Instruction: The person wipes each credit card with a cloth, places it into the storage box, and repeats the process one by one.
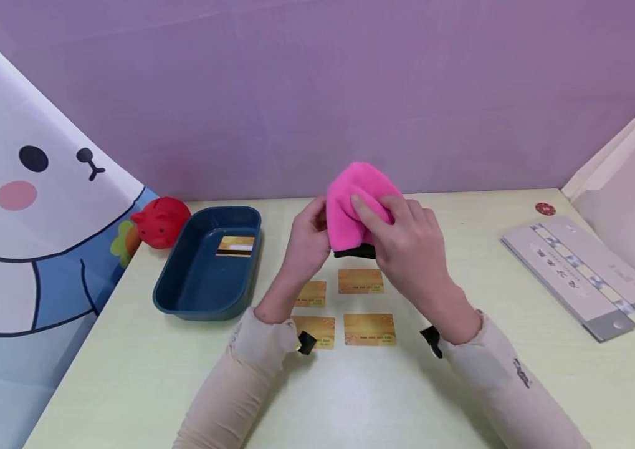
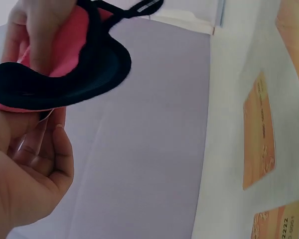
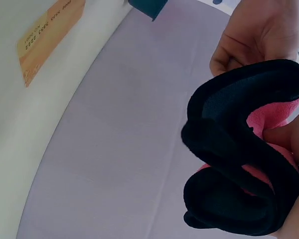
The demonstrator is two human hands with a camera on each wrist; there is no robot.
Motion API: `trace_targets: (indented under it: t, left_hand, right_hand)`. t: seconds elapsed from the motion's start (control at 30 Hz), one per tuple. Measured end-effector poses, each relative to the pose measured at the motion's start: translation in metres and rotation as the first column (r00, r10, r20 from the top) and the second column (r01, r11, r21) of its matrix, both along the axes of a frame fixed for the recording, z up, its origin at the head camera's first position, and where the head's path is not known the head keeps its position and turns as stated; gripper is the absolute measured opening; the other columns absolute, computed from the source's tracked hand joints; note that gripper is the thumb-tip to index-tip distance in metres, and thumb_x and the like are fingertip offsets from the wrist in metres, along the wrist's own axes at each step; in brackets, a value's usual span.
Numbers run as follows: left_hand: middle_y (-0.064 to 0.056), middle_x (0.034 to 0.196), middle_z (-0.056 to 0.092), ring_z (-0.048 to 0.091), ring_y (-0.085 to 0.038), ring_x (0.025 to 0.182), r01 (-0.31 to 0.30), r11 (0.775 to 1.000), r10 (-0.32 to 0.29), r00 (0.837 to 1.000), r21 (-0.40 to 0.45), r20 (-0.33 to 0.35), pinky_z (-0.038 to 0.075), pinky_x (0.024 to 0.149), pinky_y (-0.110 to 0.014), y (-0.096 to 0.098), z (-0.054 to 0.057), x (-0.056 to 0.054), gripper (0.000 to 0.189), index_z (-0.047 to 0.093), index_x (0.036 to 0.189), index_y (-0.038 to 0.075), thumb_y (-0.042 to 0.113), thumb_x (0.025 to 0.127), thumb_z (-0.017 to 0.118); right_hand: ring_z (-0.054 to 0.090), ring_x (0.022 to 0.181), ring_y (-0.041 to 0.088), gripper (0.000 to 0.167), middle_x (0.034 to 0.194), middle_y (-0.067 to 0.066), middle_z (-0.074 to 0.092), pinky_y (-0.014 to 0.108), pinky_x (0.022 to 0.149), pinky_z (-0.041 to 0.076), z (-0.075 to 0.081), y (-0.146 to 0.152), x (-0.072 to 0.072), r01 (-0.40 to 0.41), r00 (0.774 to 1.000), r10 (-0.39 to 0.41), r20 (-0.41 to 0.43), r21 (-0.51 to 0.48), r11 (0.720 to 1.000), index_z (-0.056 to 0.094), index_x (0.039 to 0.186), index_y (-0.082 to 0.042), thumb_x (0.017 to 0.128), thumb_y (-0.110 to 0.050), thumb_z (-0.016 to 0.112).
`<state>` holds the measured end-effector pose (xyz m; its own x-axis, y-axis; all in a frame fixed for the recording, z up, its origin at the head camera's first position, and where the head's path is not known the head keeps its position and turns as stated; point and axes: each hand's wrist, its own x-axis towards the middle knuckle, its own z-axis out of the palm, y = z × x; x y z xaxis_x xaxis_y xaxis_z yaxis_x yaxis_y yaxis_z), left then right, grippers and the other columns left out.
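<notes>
A fuzzy pink cloth [image 1: 359, 202] with thick black trim is raised over the table, folded over itself. My right hand [image 1: 409, 240] grips its right side, thumb and fingers sunk into the pink pile. On the other side my left hand [image 1: 308, 240] holds the cloth's edge with bent fingers. In the left wrist view a thin dark-and-pale edge [image 2: 46, 115] shows between the left fingers and the cloth; I cannot tell what it is. The black border [image 3: 239, 144] curves in an S in the right wrist view. Several gold cards [image 1: 369, 329] lie below.
A dark blue tray [image 1: 199, 293] at left contains a card [image 1: 235, 246], striped side up. Behind it stands a red piggy bank [image 1: 160, 222]. To the right lie a grey folder [image 1: 586, 274] and a small red disc [image 1: 545, 209]. A purple backdrop [image 1: 317, 93] rises behind the table.
</notes>
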<state>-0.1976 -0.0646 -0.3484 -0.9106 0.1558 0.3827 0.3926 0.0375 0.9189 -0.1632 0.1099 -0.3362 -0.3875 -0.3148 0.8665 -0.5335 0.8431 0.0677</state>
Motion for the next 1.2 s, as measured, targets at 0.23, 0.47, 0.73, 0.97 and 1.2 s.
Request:
trace_targets:
  t: [0.23,0.47,0.73,0.97,1.2]
  left_hand:
    - [-0.023,0.107,0.070,0.064,-0.011,0.082,0.007,1.000,-0.006,0.999,-0.019,0.043,0.054,0.074,-0.022,0.000,0.006,0.001,0.030,0.063,0.123,-0.001,-0.008,0.093,0.060]
    - [-0.005,0.086,0.069,0.061,-0.012,0.069,0.016,1.000,-0.016,1.000,0.002,0.017,0.051,0.068,-0.023,-0.012,0.013,-0.002,0.031,0.066,0.125,0.003,0.002,0.094,0.067]
    - [0.009,0.084,0.067,0.060,-0.020,0.073,-0.038,0.995,0.037,0.999,0.096,0.016,0.051,0.070,-0.024,-0.030,0.019,-0.007,0.038,0.062,0.132,0.008,0.009,0.095,0.068]
    - [0.009,0.086,0.069,0.060,-0.012,0.073,-0.085,0.992,0.088,0.996,0.089,-0.022,0.049,0.069,-0.023,-0.028,0.015,-0.008,0.037,0.063,0.131,0.010,0.011,0.094,0.069]
    - [-0.013,0.096,0.072,0.065,-0.015,0.079,-0.133,0.991,0.132,0.991,-0.021,-0.029,0.050,0.068,-0.022,-0.013,0.006,-0.005,0.031,0.067,0.125,0.008,0.009,0.094,0.069]
  right_hand:
    - [0.062,0.079,0.042,0.033,0.104,0.020,0.065,0.049,0.062,0.051,-0.001,0.006,-0.001,0.032,0.999,-0.032,0.043,0.003,0.999,0.069,0.129,-0.022,0.096,-0.016,0.066]
    - [0.062,0.083,0.043,0.032,0.104,0.025,0.067,0.052,0.063,0.050,0.003,0.021,-0.008,0.085,0.992,-0.078,0.101,-0.065,0.994,0.070,0.126,-0.020,0.096,-0.012,0.064]
    - [0.061,0.088,0.046,0.033,0.102,0.029,0.064,0.057,0.064,0.047,0.009,0.046,-0.015,0.171,0.978,-0.146,0.151,-0.168,0.971,0.070,0.127,-0.018,0.099,-0.010,0.054]
    - [0.060,0.092,0.045,0.032,0.102,0.030,0.064,0.058,0.068,0.046,0.017,0.046,-0.010,0.135,0.987,-0.110,0.114,-0.248,0.959,0.070,0.127,-0.017,0.100,-0.011,0.054]
    - [0.061,0.078,0.043,0.030,0.093,0.027,0.067,0.054,0.065,0.050,0.018,0.022,-0.003,-0.079,0.997,0.077,-0.015,-0.203,0.976,0.073,0.121,-0.016,0.092,-0.012,0.071]
